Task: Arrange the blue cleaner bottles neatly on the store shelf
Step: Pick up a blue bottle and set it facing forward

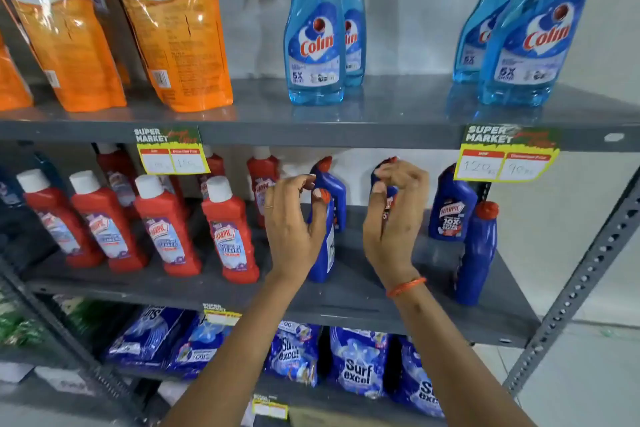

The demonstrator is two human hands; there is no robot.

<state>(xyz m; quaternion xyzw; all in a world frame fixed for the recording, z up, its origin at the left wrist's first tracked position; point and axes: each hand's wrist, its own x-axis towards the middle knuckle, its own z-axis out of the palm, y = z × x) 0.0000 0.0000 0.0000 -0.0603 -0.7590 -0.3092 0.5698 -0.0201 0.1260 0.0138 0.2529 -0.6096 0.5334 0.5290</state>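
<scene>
Several blue cleaner bottles with orange-red caps stand on the grey middle shelf (363, 291). My left hand (294, 218) curls around the neck of the front blue bottle (323, 246), whose cap shows between my fingers. My right hand (394, 218) grips a second blue bottle (388, 203), mostly hidden behind my palm, with fingertips at its cap. Another blue bottle (334, 191) stands behind the first. Two more stand at the right, one at the back (450, 208) and one at the front (478, 253), turned label away.
Red cleaner bottles (228, 229) fill the left of the same shelf. Above stand light-blue spray bottles (313, 45) and orange pouches (173, 28). Blue detergent packs (356, 364) lie below. A price tag (505, 156) hangs from the upper shelf edge; a perforated upright (571, 288) stands at the right.
</scene>
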